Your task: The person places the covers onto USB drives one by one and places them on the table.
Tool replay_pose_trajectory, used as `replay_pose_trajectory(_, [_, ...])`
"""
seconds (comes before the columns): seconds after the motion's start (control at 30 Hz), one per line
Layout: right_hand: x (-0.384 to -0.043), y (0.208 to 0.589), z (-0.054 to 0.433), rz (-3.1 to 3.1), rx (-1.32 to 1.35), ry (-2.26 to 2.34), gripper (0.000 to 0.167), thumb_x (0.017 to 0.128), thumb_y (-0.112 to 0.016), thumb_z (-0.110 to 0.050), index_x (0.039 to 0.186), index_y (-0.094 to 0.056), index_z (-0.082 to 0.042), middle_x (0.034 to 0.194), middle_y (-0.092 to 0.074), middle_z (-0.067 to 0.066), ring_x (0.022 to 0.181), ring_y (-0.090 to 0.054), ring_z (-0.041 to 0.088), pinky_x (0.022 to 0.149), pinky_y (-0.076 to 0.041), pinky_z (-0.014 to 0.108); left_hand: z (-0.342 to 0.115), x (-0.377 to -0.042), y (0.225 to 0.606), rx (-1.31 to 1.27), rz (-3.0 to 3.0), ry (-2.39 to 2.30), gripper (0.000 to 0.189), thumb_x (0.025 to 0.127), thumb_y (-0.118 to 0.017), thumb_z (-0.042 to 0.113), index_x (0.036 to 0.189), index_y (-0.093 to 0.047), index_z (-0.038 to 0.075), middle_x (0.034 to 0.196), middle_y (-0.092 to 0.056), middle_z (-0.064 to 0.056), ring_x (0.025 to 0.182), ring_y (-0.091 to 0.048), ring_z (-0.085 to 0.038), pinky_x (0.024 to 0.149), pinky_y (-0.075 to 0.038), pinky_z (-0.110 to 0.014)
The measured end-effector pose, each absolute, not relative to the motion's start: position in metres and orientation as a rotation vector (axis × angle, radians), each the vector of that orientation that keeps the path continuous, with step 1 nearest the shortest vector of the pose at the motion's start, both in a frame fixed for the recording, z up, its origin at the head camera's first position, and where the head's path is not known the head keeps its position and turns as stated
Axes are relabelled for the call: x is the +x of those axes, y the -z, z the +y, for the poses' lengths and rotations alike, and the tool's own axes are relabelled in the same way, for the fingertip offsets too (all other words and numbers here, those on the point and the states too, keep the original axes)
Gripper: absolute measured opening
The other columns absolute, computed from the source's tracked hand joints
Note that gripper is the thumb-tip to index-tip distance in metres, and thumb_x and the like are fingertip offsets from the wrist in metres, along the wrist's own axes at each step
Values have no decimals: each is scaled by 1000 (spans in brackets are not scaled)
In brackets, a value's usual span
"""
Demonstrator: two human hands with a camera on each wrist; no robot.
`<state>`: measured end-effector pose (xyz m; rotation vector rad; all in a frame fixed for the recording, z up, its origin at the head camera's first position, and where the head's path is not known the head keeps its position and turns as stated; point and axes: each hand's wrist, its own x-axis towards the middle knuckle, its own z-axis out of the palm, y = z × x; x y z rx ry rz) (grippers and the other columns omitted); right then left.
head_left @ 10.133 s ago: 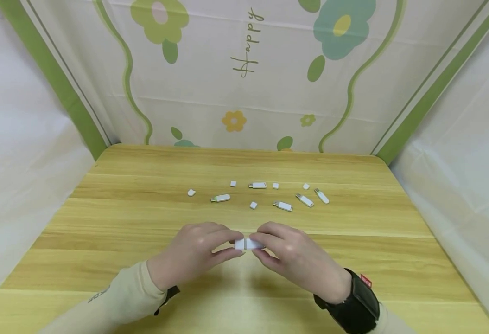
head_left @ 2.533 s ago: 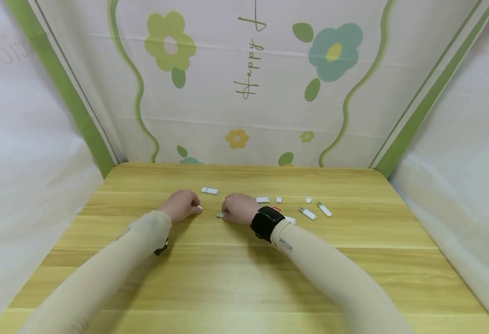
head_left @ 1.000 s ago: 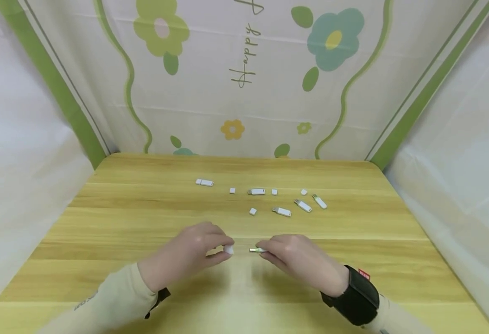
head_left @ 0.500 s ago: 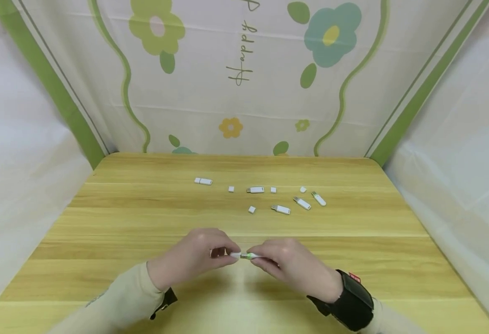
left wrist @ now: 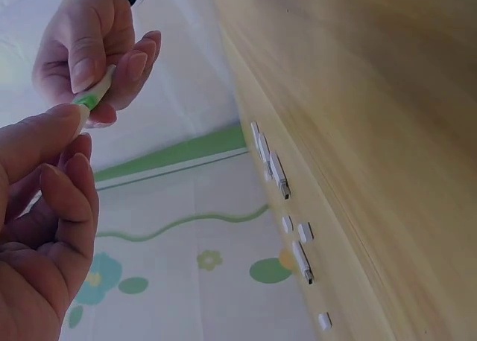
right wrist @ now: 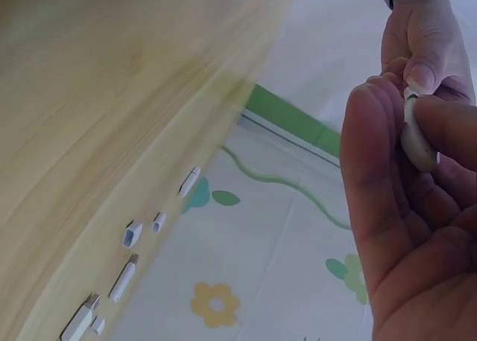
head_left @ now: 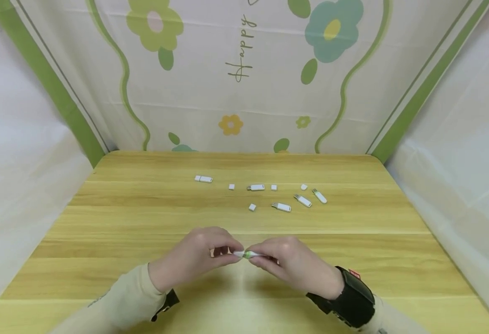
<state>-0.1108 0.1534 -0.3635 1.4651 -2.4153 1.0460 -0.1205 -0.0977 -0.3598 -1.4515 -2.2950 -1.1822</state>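
Observation:
Above the front of the table, my left hand (head_left: pixel 200 250) pinches a small white cap (head_left: pixel 238 253) between thumb and fingers. My right hand (head_left: pixel 292 262) pinches a white USB stick (head_left: pixel 250 254) with a green band near its connector end. Cap and stick meet end to end, the connector mostly covered by the cap. In the left wrist view the green band of the USB stick (left wrist: pixel 89 100) shows beside the thumb holding the cap (left wrist: pixel 81 119). The right wrist view shows the rounded white end of the stick (right wrist: pixel 417 144); fingers hide part of it.
Farther back on the wooden table (head_left: pixel 144 208) lies a capped USB stick (head_left: pixel 204 179). To its right are several uncapped sticks, including one USB stick (head_left: pixel 282 207) and a green-banded stick (head_left: pixel 320 196), among loose caps such as a square cap (head_left: pixel 252 207).
Earlier both hands held a different white stick, now lying capped at the back. They then picked up this green-banded stick and its cap, brought them forward and pushed them together, closing the gap.

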Motion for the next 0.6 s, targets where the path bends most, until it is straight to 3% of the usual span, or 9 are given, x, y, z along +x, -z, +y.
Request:
replay_pose_trajectory(0.4, [-113,359,148,-2423,1516,-1074,18,98,-64,-11,113,-73,-9,98,-72,-4,71,-52,-2,62,-44,9,-98,-119,359,-1472,-2234,1192,20,80,-81,4,99,-75,8,91,-72,5,74,-58,-1,65,-48,-11])
replay_pose_trajectory(0.6, [-114,355,145,-2429,1522,-1112,16,98,-63,-11,111,-73,-9,89,-70,-6,67,-48,-5,58,-43,8,-100,-118,360,-1451,-2249,1202,20,80,-82,5,99,-76,7,91,-72,5,74,-59,0,66,-48,-11])
